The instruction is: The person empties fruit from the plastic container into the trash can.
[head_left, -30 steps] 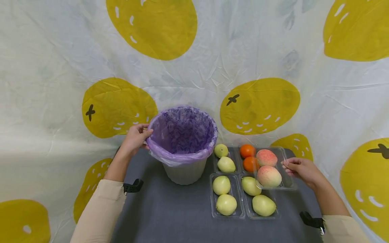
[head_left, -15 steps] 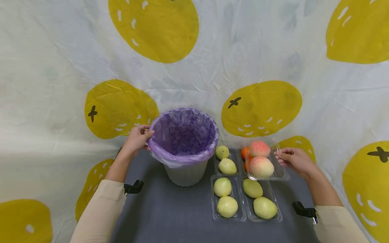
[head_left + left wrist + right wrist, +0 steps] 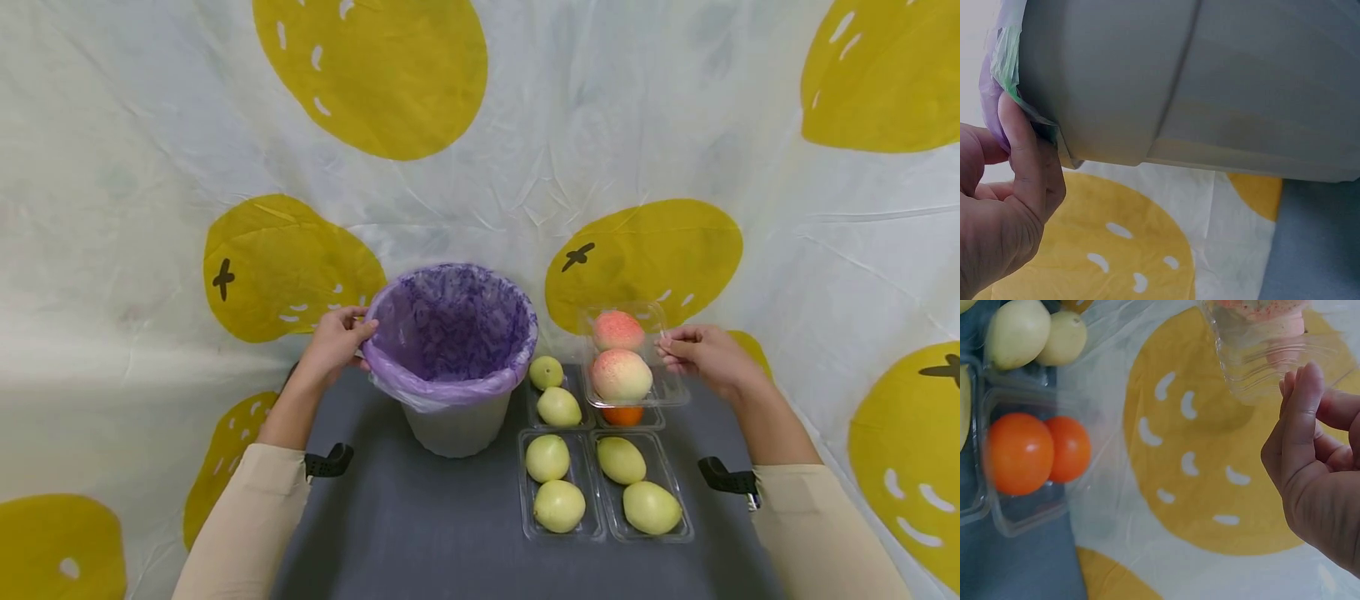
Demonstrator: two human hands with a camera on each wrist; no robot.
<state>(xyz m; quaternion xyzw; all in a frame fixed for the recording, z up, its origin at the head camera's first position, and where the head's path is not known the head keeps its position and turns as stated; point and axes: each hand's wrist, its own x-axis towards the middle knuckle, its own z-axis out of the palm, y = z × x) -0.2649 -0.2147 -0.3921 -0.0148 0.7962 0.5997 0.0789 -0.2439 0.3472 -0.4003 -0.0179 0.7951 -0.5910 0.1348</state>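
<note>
Purple liner [image 3: 465, 387]: left hand [image 3: 337, 343] pinches rim.
Peach tray [image 3: 669, 388]: right hand [image 3: 701, 354] pinches edge.
Orange fruits [image 3: 1019, 453]: right wrist view, two; head view, one.

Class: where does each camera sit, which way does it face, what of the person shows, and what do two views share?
Head: head-worn, facing forward and down at the bin; both sleeves, left hand and right hand show.
Left wrist: on that wrist, facing the bin's side; left hand shows.
Right wrist: on that wrist, facing orange fruit and cloth; right hand shows.
Shared, head and left wrist: bin.
</note>
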